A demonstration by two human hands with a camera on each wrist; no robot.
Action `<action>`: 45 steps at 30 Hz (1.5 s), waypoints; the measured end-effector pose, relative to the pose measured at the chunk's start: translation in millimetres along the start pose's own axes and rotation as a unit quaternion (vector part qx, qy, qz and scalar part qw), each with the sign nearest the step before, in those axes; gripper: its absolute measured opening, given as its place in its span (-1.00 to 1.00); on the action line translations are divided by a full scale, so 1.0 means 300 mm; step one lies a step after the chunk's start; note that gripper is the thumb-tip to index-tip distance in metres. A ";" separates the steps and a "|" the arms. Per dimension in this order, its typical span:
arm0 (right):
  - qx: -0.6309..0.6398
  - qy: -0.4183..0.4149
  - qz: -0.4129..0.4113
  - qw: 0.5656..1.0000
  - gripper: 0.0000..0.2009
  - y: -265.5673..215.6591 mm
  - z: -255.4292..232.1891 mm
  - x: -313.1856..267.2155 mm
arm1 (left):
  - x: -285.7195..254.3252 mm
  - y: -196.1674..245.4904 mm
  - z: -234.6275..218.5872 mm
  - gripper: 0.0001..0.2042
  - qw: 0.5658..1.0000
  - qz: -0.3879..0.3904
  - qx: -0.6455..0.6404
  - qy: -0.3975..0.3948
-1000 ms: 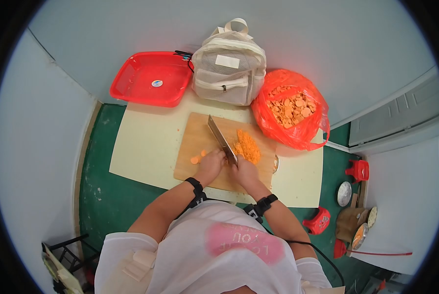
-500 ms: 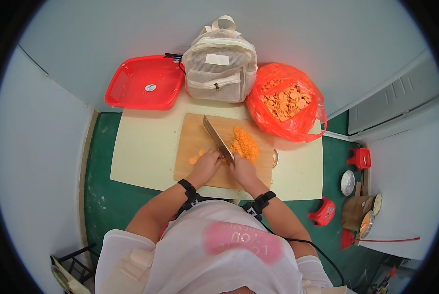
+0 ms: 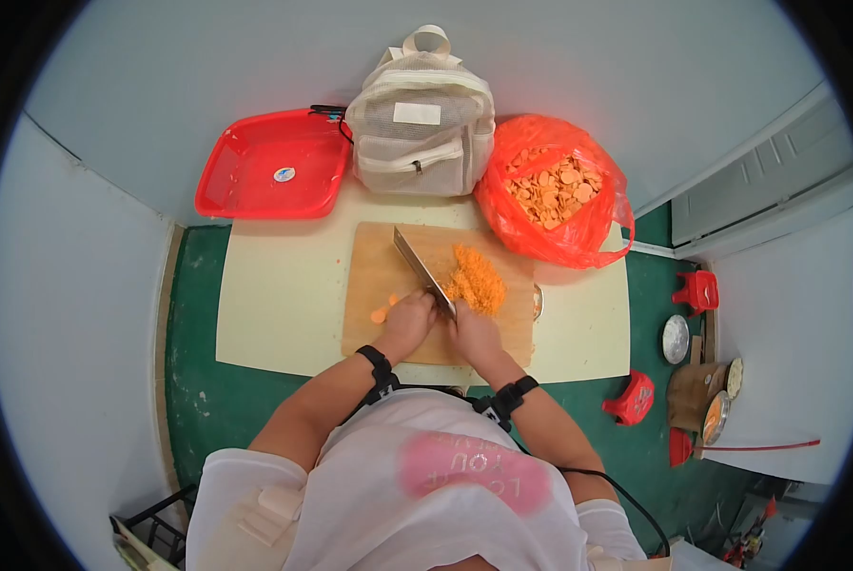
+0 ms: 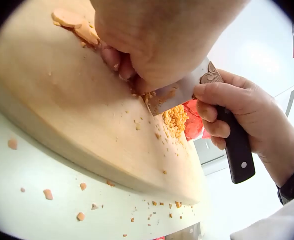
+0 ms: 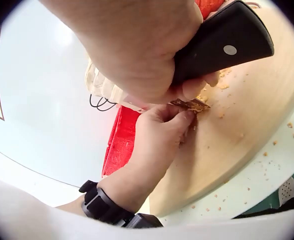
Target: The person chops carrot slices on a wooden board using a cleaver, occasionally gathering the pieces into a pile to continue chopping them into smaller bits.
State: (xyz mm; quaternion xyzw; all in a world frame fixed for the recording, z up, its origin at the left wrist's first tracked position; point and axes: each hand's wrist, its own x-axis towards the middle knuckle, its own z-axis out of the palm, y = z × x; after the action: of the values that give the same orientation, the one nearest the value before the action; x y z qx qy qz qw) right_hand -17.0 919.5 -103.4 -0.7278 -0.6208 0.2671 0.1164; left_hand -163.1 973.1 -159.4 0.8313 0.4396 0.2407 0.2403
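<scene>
My right hand (image 3: pixel 475 338) grips the black handle (image 5: pixel 224 45) of a broad-bladed knife (image 3: pixel 421 266), its blade slanting up and left over the wooden board (image 3: pixel 374 262). Beside the blade, my left hand (image 3: pixel 408 324) has its fingers curled down at the board, holding orange slices mostly hidden under them. Orange crumbs cling to the blade (image 4: pixel 169 95) in the left wrist view. A heap of finely chopped orange pieces (image 3: pixel 477 281) lies right of the knife. More round slices (image 3: pixel 380 314) lie left of my left hand.
Behind the board stand a red basin (image 3: pixel 279 195), a pale mesh backpack (image 3: pixel 417 143) and a red plastic bag (image 3: pixel 578 243) filled with orange slices. Small crumbs dot the pale table (image 3: pixel 279 305). Red stools (image 3: pixel 636 400) and metal bowls (image 3: pixel 676 339) are on the floor at right.
The head view has shifted, so the backpack and bag appear farther left and higher. Both hands and the knife keep nearly the same places on the board.
</scene>
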 end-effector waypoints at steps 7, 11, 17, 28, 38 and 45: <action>0.010 0.003 0.013 1.000 -0.75 -0.017 -0.032 -0.023 | -0.026 -0.007 -0.135 -0.61 0.992 -0.081 -0.098 -0.012; -0.022 -0.033 0.028 0.999 -0.72 -0.019 -0.026 -0.012 | -0.067 -0.085 -0.226 -0.38 0.999 -0.028 -0.007 0.042; 0.000 -0.007 0.014 1.000 -0.77 -0.041 -0.036 -0.037 | -0.186 -0.140 -0.312 -0.28 0.987 -0.145 0.062 0.027; -0.033 -0.007 0.010 0.999 -0.79 -0.068 -0.014 -0.036 | -0.315 -0.293 -0.341 -0.39 0.979 -0.176 0.067 0.082; -0.058 0.020 0.039 0.997 -0.82 -0.078 0.001 -0.047 | -0.300 -0.327 -0.384 -0.56 0.984 -0.135 0.051 0.101; -0.035 0.024 0.023 0.999 -0.81 -0.089 0.026 -0.065 | -0.298 -0.363 -0.367 -0.70 0.987 -0.109 0.033 0.110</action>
State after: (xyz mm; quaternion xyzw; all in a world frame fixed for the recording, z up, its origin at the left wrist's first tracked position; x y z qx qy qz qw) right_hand -45.2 904.9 -91.6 -0.7517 -0.6100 0.2298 0.0996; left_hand -342.0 972.4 -158.3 0.7545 0.5588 0.2887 0.1871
